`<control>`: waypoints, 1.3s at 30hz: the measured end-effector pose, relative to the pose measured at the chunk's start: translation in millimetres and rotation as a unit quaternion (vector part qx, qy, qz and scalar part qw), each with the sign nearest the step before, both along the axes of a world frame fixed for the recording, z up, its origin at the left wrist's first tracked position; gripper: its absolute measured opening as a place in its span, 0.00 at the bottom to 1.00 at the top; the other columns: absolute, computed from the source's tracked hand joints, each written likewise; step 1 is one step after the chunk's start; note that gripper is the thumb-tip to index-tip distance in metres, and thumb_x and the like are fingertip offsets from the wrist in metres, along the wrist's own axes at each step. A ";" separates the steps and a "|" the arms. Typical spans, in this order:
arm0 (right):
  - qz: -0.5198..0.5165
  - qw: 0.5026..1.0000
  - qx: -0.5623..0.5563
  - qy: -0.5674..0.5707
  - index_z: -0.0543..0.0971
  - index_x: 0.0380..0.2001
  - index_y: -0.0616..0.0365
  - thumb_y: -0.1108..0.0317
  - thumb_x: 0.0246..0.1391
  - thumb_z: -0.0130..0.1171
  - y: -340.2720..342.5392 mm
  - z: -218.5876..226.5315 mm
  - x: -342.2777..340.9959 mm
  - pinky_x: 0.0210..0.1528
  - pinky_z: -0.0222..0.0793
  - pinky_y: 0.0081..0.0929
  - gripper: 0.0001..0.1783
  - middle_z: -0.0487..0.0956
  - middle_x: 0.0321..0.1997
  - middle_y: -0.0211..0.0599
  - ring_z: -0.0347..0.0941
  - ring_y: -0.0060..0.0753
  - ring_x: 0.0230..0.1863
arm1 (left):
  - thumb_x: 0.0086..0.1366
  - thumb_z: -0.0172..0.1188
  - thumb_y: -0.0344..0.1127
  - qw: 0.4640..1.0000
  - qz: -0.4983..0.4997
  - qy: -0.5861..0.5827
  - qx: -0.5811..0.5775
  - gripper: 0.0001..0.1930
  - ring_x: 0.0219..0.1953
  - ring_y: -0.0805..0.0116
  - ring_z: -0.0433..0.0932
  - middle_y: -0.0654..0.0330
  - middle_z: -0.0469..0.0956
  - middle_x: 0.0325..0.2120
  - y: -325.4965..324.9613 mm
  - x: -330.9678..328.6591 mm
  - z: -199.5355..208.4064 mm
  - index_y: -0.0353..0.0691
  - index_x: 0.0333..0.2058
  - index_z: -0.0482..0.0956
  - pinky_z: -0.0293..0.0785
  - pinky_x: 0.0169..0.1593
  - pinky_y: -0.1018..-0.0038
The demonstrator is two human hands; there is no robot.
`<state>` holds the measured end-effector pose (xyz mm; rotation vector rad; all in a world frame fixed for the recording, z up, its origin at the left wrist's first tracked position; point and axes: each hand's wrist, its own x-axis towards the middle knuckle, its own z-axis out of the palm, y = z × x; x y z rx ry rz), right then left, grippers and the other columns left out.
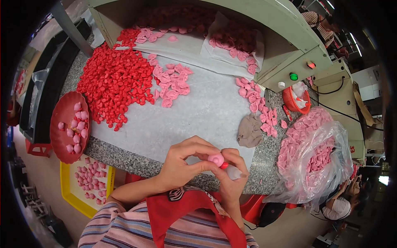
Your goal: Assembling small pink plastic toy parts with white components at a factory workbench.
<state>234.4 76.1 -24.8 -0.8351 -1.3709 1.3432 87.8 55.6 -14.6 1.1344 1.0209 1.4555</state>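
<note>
Low over the bench's front edge, my left hand (182, 161) and my right hand (232, 178) meet. Between their fingertips is a small rounded pink part (214, 158). A small glossy red piece (224, 165) sticks out against it by my right fingers. Something whitish and translucent (235, 172) shows in my right palm; I cannot make out what it is. Beyond my hands, a heap of red pieces (113, 78) lies at the left, beside loose hollow pink parts (173, 80). More pink parts (253, 97) lie at the right, near a crumpled grey-brown cloth (249, 130).
A pale green box-like machine (285, 53) spans the back, with pink parts inside. At left stand a red scalloped dish (58, 136) and a yellow-rimmed tray (66, 194), both with pink pieces. A red basket (289, 101) and a clear plastic bag (331, 165) stand right.
</note>
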 end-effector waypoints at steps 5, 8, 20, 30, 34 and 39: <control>-0.019 0.995 0.045 -0.086 0.74 0.37 0.63 0.78 0.35 0.64 -2.9 12.6 -3.7 0.39 0.63 0.19 0.20 0.69 0.39 0.39 0.67 0.29 0.38 | 0.55 0.56 0.27 0.974 -0.086 -0.193 -0.085 0.08 0.41 0.68 0.70 0.54 0.69 0.40 -1.3 -5.5 -14.1 0.34 0.35 0.76 0.69 0.42 0.77; -0.029 0.993 0.053 -0.105 0.75 0.37 0.62 0.79 0.35 0.64 -4.9 13.7 -7.9 0.39 0.63 0.19 0.20 0.69 0.38 0.38 0.67 0.28 0.38 | 0.57 0.54 0.29 0.963 -0.115 -0.232 -0.079 0.08 0.42 0.68 0.69 0.55 0.67 0.40 -1.3 -8.3 -25.8 0.35 0.36 0.75 0.68 0.43 0.76; -0.099 0.984 0.069 -0.134 0.76 0.37 0.62 0.83 0.34 0.62 -7.6 18.1 -25.2 0.34 0.62 0.14 0.21 0.69 0.37 0.36 0.66 0.21 0.32 | 0.60 0.49 0.28 0.918 -0.119 -0.354 -0.134 0.13 0.46 0.63 0.70 0.53 0.70 0.42 -2.7 -7.5 -19.3 0.35 0.44 0.69 0.69 0.48 0.69; 0.123 0.957 -0.263 0.011 0.73 0.43 0.63 0.81 0.43 0.52 13.3 34.5 -4.2 0.20 0.58 0.09 0.19 0.72 0.38 0.36 0.63 0.11 0.21 | 0.59 0.50 0.27 0.865 -0.198 -0.394 -0.240 0.15 0.42 0.67 0.73 0.54 0.73 0.40 -9.8 -25.4 -9.4 0.35 0.46 0.67 0.75 0.42 0.72; 0.143 0.932 -0.332 0.032 0.73 0.42 0.65 0.79 0.45 0.53 14.6 30.6 -5.6 0.16 0.54 0.09 0.17 0.74 0.27 0.28 0.62 0.12 0.17 | 0.59 0.50 0.26 0.859 -0.195 -0.401 -0.252 0.12 0.42 0.66 0.73 0.54 0.72 0.40 -10.4 -27.5 -9.0 0.36 0.43 0.68 0.75 0.42 0.72; 0.161 0.925 -0.342 0.046 0.73 0.42 0.66 0.80 0.45 0.53 15.9 24.4 -6.8 0.16 0.54 0.09 0.17 0.74 0.33 0.33 0.62 0.12 0.18 | 0.58 0.51 0.24 0.870 -0.184 -0.393 -0.234 0.06 0.41 0.67 0.74 0.53 0.73 0.38 -11.1 -28.1 -17.3 0.37 0.35 0.68 0.75 0.42 0.72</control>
